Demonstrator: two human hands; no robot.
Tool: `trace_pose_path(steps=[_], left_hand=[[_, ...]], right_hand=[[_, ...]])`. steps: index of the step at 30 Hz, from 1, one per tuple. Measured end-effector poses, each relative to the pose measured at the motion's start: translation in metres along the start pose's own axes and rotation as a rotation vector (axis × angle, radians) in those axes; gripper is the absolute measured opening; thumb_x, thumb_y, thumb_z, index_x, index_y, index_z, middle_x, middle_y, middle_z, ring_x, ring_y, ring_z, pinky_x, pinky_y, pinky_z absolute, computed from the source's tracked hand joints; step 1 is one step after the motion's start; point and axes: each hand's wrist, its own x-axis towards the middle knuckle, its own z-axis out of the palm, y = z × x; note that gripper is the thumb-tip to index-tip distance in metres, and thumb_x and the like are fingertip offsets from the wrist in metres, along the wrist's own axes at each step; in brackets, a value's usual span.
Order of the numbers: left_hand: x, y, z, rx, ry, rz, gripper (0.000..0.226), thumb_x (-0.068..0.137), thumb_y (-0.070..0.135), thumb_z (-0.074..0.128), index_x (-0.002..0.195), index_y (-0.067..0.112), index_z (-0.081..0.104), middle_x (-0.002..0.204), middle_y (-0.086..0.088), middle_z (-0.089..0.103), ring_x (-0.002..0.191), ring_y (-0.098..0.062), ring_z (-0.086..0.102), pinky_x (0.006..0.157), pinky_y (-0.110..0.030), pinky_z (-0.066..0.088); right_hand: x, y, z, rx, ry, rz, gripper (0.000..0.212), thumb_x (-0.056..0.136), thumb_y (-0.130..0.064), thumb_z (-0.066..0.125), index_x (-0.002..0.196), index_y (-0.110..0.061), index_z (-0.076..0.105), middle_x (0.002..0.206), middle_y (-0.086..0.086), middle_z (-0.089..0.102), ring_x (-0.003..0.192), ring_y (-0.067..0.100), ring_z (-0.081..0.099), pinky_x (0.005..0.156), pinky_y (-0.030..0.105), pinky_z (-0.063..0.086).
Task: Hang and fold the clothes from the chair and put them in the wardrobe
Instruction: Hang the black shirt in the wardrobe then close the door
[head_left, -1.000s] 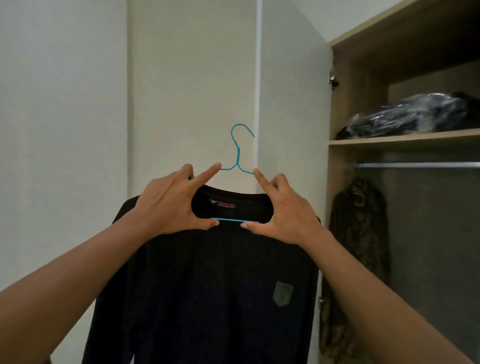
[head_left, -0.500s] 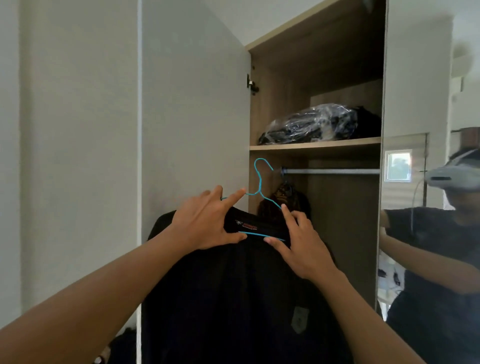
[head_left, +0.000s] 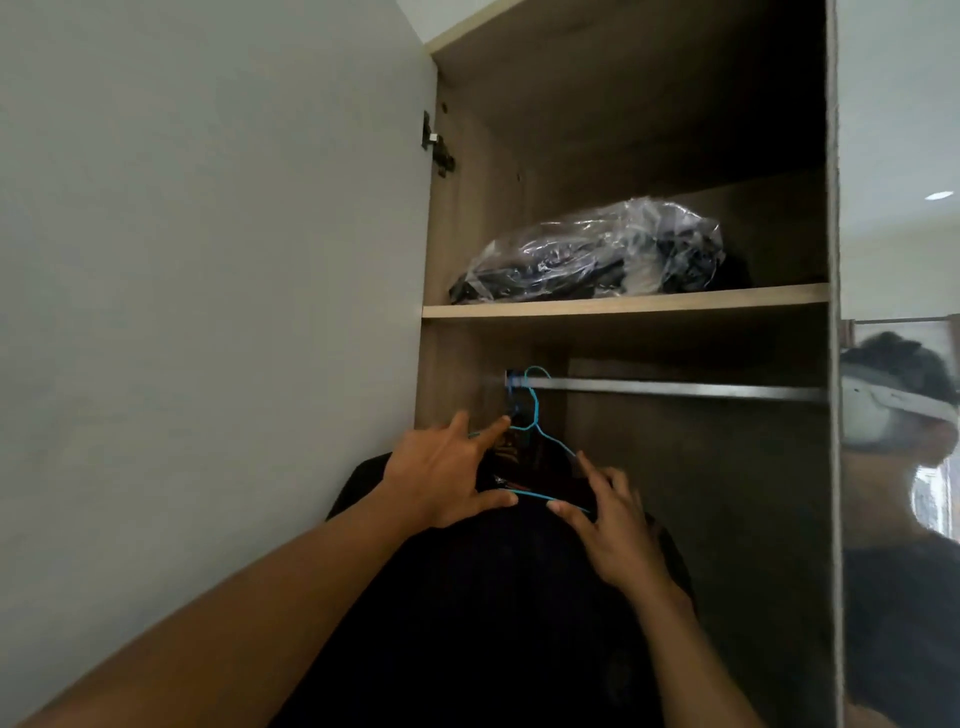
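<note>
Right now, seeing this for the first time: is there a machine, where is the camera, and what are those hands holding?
No machine: a person works bare-handed, and this one picture comes from a camera worn on their head. The left hand and right hand hold a thin blue wire hanger between thumbs and fingers; a black shirt hangs on it. Its hook is at the left end of the silver metal rail inside the wooden wardrobe. On the wooden shelf above lies a clear plastic bag of dark clothes. The mirror door on the right reflects the person.
</note>
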Motion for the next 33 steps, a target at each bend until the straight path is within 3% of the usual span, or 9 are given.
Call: trace_pose_path(steps=[3,6,10,15,21,26,30,33], left_hand=[[0.045,-0.001,0.034,-0.030,-0.006,-0.003,0.096,0.080,0.088,0.035,0.157,0.037,0.008,0.139,-0.013,0.045,0.101,-0.030,0.064,0.067,-0.037,0.049],[0.080,0.000,0.064,-0.071,-0.017,-0.029,0.094,0.083,0.085,0.037,0.157,0.036,0.010,0.145,-0.016,0.042,0.107,-0.032,0.062,0.074,-0.040,0.052],[0.115,0.009,0.093,-0.134,-0.047,-0.078,0.091,0.086,0.079,0.042,0.158,0.034,0.010,0.150,-0.018,0.034,0.110,-0.032,0.062,0.072,-0.039,0.050],[0.136,0.025,0.128,-0.235,-0.117,-0.151,0.095,0.087,0.072,0.051,0.159,0.029,0.007,0.146,-0.017,0.034,0.115,-0.035,0.057,0.083,-0.042,0.050],[0.127,0.049,0.157,-0.302,-0.166,-0.158,0.111,0.084,0.061,0.066,0.158,0.026,-0.007,0.146,-0.015,0.025,0.115,-0.033,0.052,0.086,-0.043,0.050],[0.117,0.060,0.168,-0.324,-0.197,-0.148,0.121,0.082,0.052,0.074,0.158,0.017,-0.015,0.155,-0.020,0.012,0.136,-0.037,0.034,0.105,-0.046,0.042],[0.112,0.058,0.171,-0.399,-0.226,-0.113,0.117,0.085,0.044,0.073,0.157,0.011,-0.013,0.160,-0.020,0.002,0.144,-0.038,0.020,0.114,-0.044,0.032],[0.111,0.053,0.171,-0.485,-0.275,-0.105,0.111,0.089,0.040,0.070,0.157,0.011,-0.012,0.162,-0.020,0.001,0.146,-0.040,0.018,0.118,-0.043,0.028]], right_hand=[[0.048,0.027,0.018,0.026,0.002,0.024,0.073,0.089,-0.064,0.053,0.153,-0.040,0.027,0.148,-0.003,0.034,0.138,0.024,0.037,0.111,0.046,0.037],[0.088,0.050,0.032,0.022,0.029,0.028,0.079,0.081,-0.076,0.046,0.150,-0.041,0.034,0.147,-0.003,0.036,0.138,0.024,0.038,0.113,0.050,0.035],[0.130,0.077,0.039,-0.028,0.042,-0.008,0.064,0.090,-0.059,0.057,0.148,-0.038,0.041,0.147,-0.002,0.041,0.138,0.020,0.041,0.112,0.033,0.035],[0.159,0.107,0.047,-0.100,-0.018,-0.087,0.060,0.092,-0.053,0.060,0.147,-0.041,0.040,0.146,-0.008,0.043,0.135,0.013,0.044,0.107,0.030,0.039],[0.163,0.141,0.070,-0.094,-0.077,-0.152,0.081,0.086,-0.065,0.054,0.153,-0.025,0.033,0.157,-0.001,0.034,0.144,0.018,0.033,0.119,0.034,0.028],[0.155,0.157,0.082,-0.034,-0.086,-0.146,0.075,0.094,-0.048,0.060,0.156,-0.030,0.023,0.159,-0.007,0.026,0.144,0.010,0.026,0.118,0.030,0.026],[0.158,0.133,0.095,0.144,-0.065,-0.075,0.059,0.101,-0.037,0.052,0.154,-0.019,0.034,0.156,0.005,0.035,0.143,0.016,0.033,0.117,0.026,0.025],[0.160,0.106,0.113,0.259,-0.171,-0.007,0.052,0.104,-0.027,0.049,0.153,-0.017,0.035,0.156,0.009,0.037,0.144,0.021,0.034,0.119,0.029,0.024]])
